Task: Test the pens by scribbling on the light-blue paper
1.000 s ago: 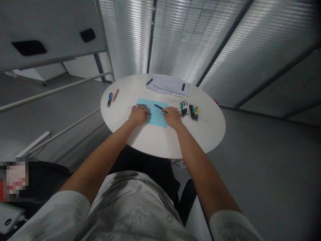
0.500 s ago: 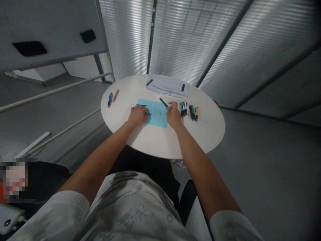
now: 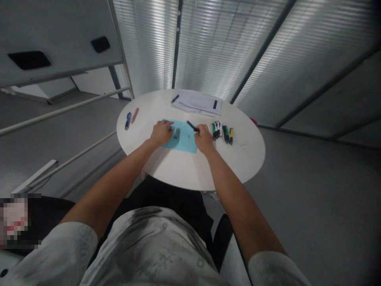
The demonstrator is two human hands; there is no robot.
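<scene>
A light blue sheet [image 3: 184, 145] lies on the white round table in front of me. My right hand [image 3: 204, 139] is closed on a dark pen [image 3: 192, 125], which points up and to the left above the sheet's right part. Over the sheet's left edge, my left hand [image 3: 162, 132] has its fingers bent together. A small dark bit shows at its fingertips, too small to name. Beside them a grey patch, perhaps a shadow, falls on the sheet. Several markers [image 3: 217, 130] with green, white and black parts lie right of my right hand.
White papers [image 3: 196, 102] with a dark pen on them lie at the table's back. At the left are a blue and black pen [image 3: 127, 120] and a pink strip [image 3: 135, 115]. A yellow and black marker [image 3: 231, 136] lies at the right. White rails [image 3: 65, 106] run left of the table [image 3: 184, 174].
My left hand has lifted slightly, and the dark stick by its fingers no longer shows lying on the sheet. The pen in my right hand has tilted flatter. The view has shifted a little.
</scene>
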